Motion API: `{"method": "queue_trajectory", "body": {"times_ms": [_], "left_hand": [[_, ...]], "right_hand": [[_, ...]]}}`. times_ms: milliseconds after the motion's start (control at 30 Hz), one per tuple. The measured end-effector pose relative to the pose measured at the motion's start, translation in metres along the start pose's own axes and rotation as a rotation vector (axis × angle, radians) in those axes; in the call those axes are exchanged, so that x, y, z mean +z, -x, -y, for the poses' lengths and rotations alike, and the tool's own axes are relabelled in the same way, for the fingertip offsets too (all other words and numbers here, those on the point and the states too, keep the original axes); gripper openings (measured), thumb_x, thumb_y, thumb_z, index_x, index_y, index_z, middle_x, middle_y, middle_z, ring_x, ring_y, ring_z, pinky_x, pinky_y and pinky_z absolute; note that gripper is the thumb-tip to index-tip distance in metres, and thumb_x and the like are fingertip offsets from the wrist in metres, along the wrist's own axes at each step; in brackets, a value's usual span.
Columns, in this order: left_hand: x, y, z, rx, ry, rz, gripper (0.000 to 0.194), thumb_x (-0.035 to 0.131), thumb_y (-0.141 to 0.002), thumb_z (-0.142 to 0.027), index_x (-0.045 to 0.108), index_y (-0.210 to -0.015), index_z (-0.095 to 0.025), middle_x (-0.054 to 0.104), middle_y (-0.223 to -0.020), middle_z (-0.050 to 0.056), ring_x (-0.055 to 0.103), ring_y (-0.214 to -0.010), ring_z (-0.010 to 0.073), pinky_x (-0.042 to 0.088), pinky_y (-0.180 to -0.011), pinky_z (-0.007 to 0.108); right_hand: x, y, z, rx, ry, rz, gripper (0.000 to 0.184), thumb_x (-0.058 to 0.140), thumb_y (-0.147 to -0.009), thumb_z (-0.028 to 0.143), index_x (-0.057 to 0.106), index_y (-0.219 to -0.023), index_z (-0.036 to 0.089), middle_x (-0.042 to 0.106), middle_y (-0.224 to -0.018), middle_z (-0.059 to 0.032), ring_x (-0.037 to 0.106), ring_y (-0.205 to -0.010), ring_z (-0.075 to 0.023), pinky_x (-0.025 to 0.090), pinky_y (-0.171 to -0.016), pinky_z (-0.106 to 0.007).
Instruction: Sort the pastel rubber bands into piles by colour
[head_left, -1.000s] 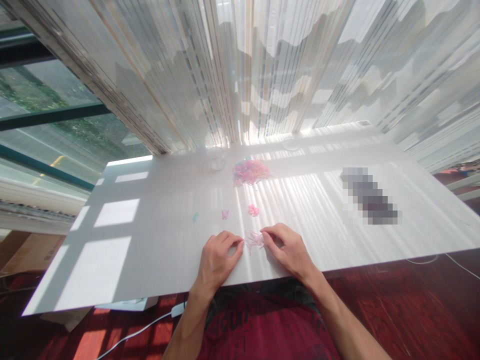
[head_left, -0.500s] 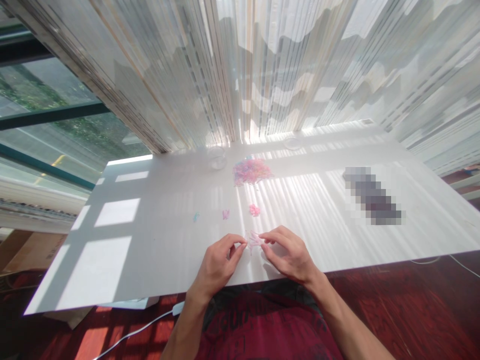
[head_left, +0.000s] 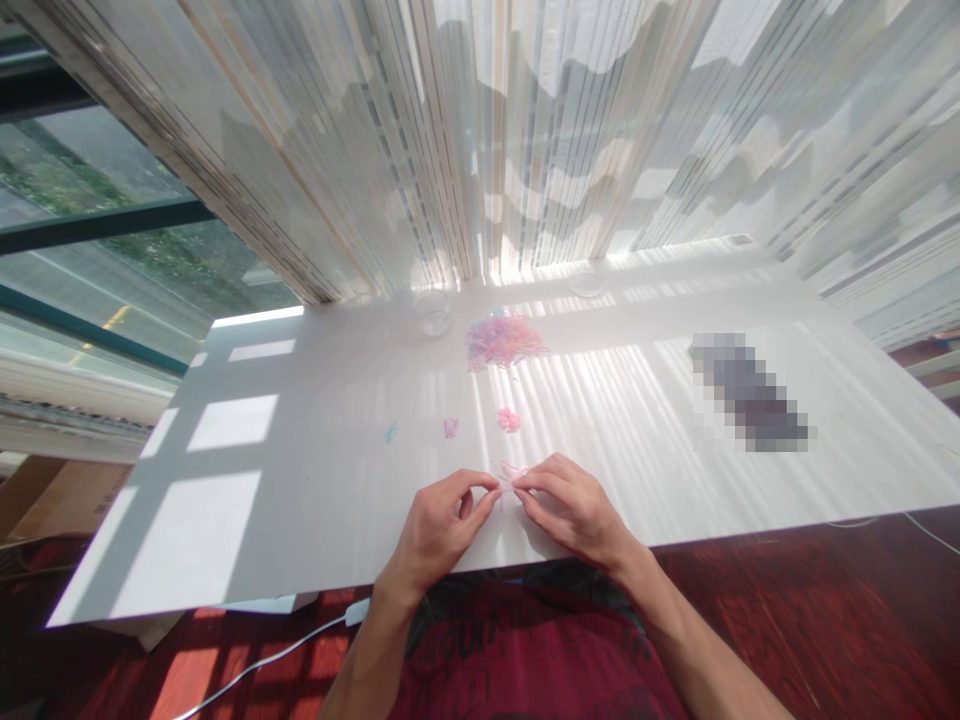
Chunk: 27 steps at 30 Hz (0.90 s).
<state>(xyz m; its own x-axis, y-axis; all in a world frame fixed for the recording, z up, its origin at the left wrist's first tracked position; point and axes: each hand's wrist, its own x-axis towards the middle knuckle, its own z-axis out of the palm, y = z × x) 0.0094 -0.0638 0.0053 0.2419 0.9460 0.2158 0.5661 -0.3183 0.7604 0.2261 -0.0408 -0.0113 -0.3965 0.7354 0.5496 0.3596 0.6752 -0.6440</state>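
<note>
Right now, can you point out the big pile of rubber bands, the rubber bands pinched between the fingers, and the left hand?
Pile of rubber bands (head_left: 504, 342): head view, middle of the heap.
Pinched rubber bands (head_left: 511, 472): head view, loops above the fingertips.
Left hand (head_left: 439, 535): head view, back of the hand.

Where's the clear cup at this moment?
In the head view, the clear cup stands at the far edge of the white table, just left of the pile of pink and blue elastic bands.
</note>
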Motion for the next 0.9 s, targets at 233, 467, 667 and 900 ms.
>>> {"method": "queue_trajectory", "body": {"times_ms": [233,467,667,900], "left_hand": [[0.003,-0.003,-0.003,0.007,0.064,-0.041,0.004,0.067,-0.095,-0.022,0.071,-0.097,-0.022,0.074,-0.087,0.001,0.057,-0.061,0.0099,0.053,-0.061,0.022],[0.002,-0.008,-0.002,0.022,0.086,-0.063,0.006,0.069,-0.091,-0.018,0.071,-0.096,-0.021,0.073,-0.085,0.0,0.056,-0.059,0.0085,0.051,-0.058,0.019],[0.001,-0.011,-0.002,0.042,0.077,-0.062,0.012,0.069,-0.089,-0.014,0.07,-0.098,-0.021,0.073,-0.085,-0.001,0.054,-0.058,0.0073,0.051,-0.058,0.018],[0.005,-0.014,-0.002,0.061,0.089,-0.064,0.014,0.069,-0.088,-0.01,0.069,-0.096,-0.021,0.071,-0.083,-0.002,0.053,-0.057,0.0068,0.049,-0.056,0.017]], "right_hand": [[0.0,0.0,0.002,0.016,-0.003,-0.068,0.014,0.062,-0.095,0.013,0.068,-0.104,0.022,0.071,-0.087,-0.0051,0.068,-0.078,-0.0183,0.058,-0.069,-0.031],[-0.001,-0.001,0.001,0.031,-0.019,-0.087,0.016,0.063,-0.094,0.013,0.069,-0.106,0.022,0.072,-0.086,-0.0048,0.068,-0.077,-0.0181,0.058,-0.069,-0.03],[-0.001,-0.001,-0.001,0.04,-0.039,-0.079,0.016,0.064,-0.094,0.012,0.068,-0.106,0.022,0.072,-0.086,-0.0047,0.067,-0.076,-0.0176,0.058,-0.067,-0.03],[-0.002,-0.001,-0.002,0.048,-0.078,-0.073,0.018,0.064,-0.093,0.01,0.068,-0.107,0.022,0.071,-0.087,-0.0047,0.067,-0.077,-0.0176,0.058,-0.068,-0.03]]}}
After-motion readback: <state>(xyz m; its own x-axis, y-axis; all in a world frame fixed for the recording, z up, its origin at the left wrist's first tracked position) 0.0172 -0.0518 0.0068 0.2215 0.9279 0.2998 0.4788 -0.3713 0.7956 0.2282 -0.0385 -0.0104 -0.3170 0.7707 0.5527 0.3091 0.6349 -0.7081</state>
